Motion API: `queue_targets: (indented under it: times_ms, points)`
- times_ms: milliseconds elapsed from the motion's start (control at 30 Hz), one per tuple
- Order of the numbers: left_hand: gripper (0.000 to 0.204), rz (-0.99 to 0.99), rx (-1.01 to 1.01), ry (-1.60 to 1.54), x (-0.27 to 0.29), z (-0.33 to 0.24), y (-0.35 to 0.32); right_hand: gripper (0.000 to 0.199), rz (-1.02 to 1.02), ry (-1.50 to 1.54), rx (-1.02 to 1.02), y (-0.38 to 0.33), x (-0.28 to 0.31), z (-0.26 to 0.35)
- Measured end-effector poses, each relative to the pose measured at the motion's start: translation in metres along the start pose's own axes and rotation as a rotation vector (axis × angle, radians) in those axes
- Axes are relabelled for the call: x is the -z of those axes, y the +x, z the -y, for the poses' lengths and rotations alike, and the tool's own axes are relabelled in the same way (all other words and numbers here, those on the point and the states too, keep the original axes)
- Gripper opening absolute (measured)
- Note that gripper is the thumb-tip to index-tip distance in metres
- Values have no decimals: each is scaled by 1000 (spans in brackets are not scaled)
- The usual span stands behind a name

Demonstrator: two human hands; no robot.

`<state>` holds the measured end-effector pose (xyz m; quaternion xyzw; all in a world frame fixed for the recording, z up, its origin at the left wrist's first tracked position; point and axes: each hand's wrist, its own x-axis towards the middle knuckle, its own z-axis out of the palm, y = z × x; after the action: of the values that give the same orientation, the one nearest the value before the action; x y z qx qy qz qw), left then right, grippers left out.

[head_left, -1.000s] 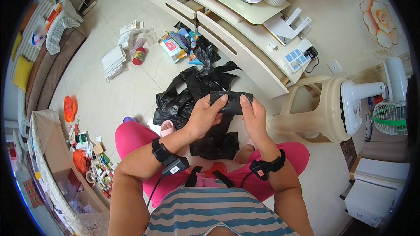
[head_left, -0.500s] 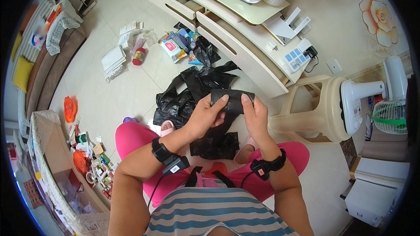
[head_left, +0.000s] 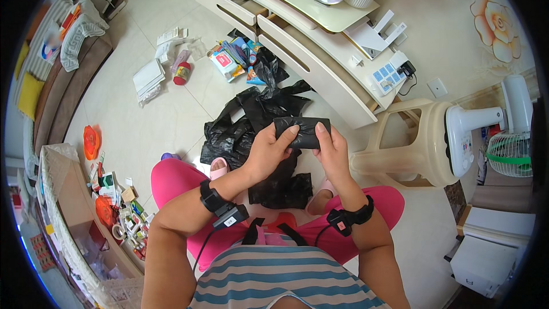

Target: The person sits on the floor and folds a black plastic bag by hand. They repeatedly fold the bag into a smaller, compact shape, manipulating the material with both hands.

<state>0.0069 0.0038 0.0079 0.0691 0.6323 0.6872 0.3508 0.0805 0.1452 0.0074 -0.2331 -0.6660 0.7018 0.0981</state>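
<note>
Between my two hands is a folded black plastic bag (head_left: 302,130), pressed into a small flat bundle. My left hand (head_left: 271,147) grips its left end, thumb on top and fingers underneath. At the right end my right hand (head_left: 333,150) pinches it the same way. Below and beyond the bundle, more black plastic bags (head_left: 229,131) lie spread and crumpled on the floor, reaching toward the cabinet and back between my feet.
A white cabinet with pulled-out drawers (head_left: 314,66) stands ahead. To the right is a beige plastic stool (head_left: 394,143) beside a white fan (head_left: 463,137). Wet-wipe packs (head_left: 224,66), a red-lidded jar (head_left: 182,73) and white papers (head_left: 148,82) lie on the floor. Small items (head_left: 128,212) crowd the left.
Both hands and the folded black bag have shifted very slightly to the left. My grip on it looks the same.
</note>
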Motion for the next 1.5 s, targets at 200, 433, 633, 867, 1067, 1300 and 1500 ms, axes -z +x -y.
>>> queue_targets:
  times_ms: [200, 433, 633, 867, 1067, 1300, 1500]
  points:
    - [27, 70, 92, -120, -2, -4, -1, 28, -62, -222, 214, 3, 5, -10]
    - [27, 220, 330, -266, 11, -8, 4, 33, -117, -431, 466, 4, 4, -8]
    - [28, 61, 138, -117, 2, -1, 3, 34, -59, -281, 278, 2, 3, -8]
    - [30, 41, -25, 54, 3, 6, 3, 33, -15, 2, -24, 0, 0, 1]
    - [30, 63, 75, -64, -2, -2, 0, 31, -73, -233, 193, 2, 4, -5]
    - [27, 175, 307, -257, 9, -9, 4, 32, -129, -450, 481, 3, 4, -6]
    - [28, 92, 150, -148, 5, 0, 5, 32, -72, -235, 289, 2, 1, -6]
